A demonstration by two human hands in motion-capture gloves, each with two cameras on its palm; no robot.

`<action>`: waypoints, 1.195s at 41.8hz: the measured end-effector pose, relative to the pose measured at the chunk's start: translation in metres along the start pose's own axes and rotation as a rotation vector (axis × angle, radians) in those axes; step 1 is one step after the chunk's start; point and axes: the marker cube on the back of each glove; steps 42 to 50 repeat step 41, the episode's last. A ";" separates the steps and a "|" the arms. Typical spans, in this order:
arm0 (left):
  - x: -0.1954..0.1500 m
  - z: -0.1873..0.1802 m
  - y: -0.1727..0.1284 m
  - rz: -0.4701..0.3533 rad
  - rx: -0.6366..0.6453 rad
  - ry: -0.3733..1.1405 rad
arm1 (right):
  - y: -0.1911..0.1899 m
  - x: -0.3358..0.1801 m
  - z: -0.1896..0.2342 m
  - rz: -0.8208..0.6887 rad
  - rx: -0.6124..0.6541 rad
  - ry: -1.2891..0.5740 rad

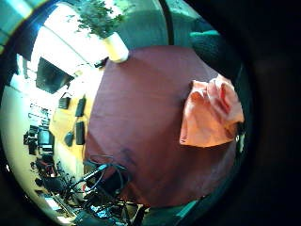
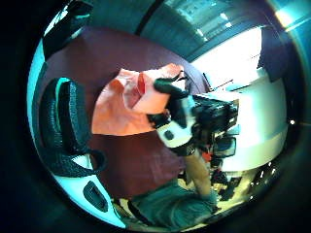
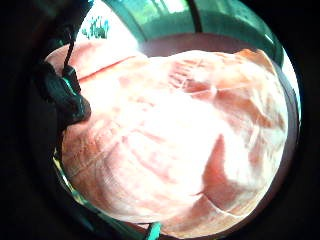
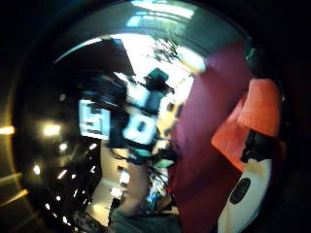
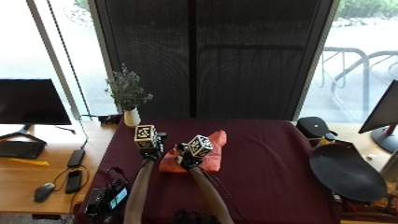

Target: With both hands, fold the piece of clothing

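Orange garment (image 5: 208,156) lies on the maroon tablecloth (image 5: 267,163), right hand (image 5: 187,160) gripping it, left hand (image 5: 151,143) released.

The outside view looks down from above and behind the person onto the dark red table (image 5: 261,154) and faces the window. The two left palm views look at the orange cloth (image 1: 211,113) from a little away. The right little finger side view is very near the cloth, which fills it. The right thumb side view looks sideways across the table and shares the cloth with them.
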 end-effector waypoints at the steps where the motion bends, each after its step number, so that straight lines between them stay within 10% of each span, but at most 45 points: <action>1: -0.001 0.007 -0.005 0.014 0.027 0.001 | 0.003 -0.002 0.010 0.008 -0.060 0.021; 13: 0.022 0.012 0.017 0.002 -0.055 -0.006 | 0.036 -0.002 0.043 -0.037 -0.453 0.150; 21: 0.032 0.023 0.016 0.055 -0.072 -0.142 | 0.034 0.006 -0.021 -0.083 -0.293 0.160; 33: 0.050 0.014 0.006 0.068 -0.019 -0.302 | 0.056 0.047 -0.185 0.397 -0.066 0.786; 50: 0.070 -0.001 0.035 -0.001 -0.200 -0.171 | 0.060 0.096 -0.206 0.406 -0.046 0.797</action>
